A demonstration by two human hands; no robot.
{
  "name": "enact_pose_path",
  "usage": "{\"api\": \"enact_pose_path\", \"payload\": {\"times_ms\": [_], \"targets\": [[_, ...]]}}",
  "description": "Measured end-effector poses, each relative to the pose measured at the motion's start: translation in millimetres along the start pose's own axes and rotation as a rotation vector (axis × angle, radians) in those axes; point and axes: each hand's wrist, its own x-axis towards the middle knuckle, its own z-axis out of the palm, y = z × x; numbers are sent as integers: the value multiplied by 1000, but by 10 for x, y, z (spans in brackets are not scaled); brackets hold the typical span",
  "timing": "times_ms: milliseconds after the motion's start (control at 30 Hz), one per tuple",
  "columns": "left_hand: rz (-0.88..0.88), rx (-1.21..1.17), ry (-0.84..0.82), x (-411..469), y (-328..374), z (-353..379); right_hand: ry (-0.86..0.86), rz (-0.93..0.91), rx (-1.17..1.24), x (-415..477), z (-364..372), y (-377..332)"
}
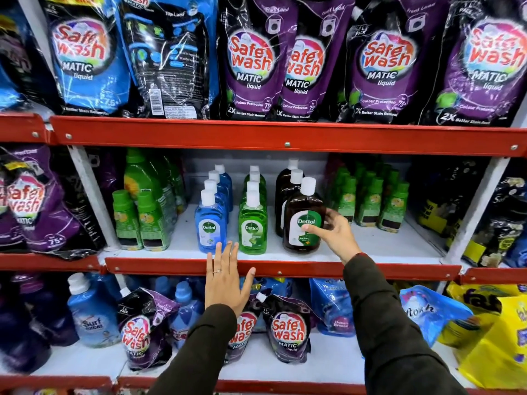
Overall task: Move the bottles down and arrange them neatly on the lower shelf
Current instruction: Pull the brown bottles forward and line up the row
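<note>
Shelving: red-edged store racks (279,138), three tiers in view, white boards under the goods.
Top tier: pouches reading "Safe wash MATIC liquid"; blue ones (85,58) at left, purple ones (251,64) to the right, with "Colour Protection" and "2X Better Stain Removal" in small print.
Middle tier: three rows of Dettol bottles running front to back, all with white caps.
Blue row: blue Dettol bottle (210,223) leads, white-and-green "Dettol" badge facing out.
Green row: green Dettol bottle (252,226) leads, just beside the blue one.
Brown row: brown Dettol bottle (303,220) leads, standing upright at the shelf's front edge, "99.99%" readable low on its label.
Right hand: right hand (336,232) wrapped around the brown bottle's side, thumb across the label, fingers behind it.
Left hand: left hand (226,280) flat and spread against the red shelf lip below the blue bottle, grasping nothing; a ring on one finger.
Neighbours: small green-capped bottles (370,201) right of the brown row, more at left; print too blurred to read.
Bottom tier: "Surf excel" bottle (91,315), more Safe wash pouches, yellow packs (496,337) at right.
</note>
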Motion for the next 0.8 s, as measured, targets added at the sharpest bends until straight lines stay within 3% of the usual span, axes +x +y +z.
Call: {"api": "enact_pose_path", "payload": {"times_ms": [400, 500, 667, 800], "targets": [[-10, -94, 20, -16, 23, 16, -48, -12, -39, 17, 147, 74], [-49, -267, 51, -57, 196, -47, -30, 5, -44, -3, 164, 96], [172, -510, 42, 9, 728, -240, 52, 41, -3, -187, 262, 159], [48, -854, -47, 229, 1108, -328, 135, 78, 173, -395, 370, 55]]}}
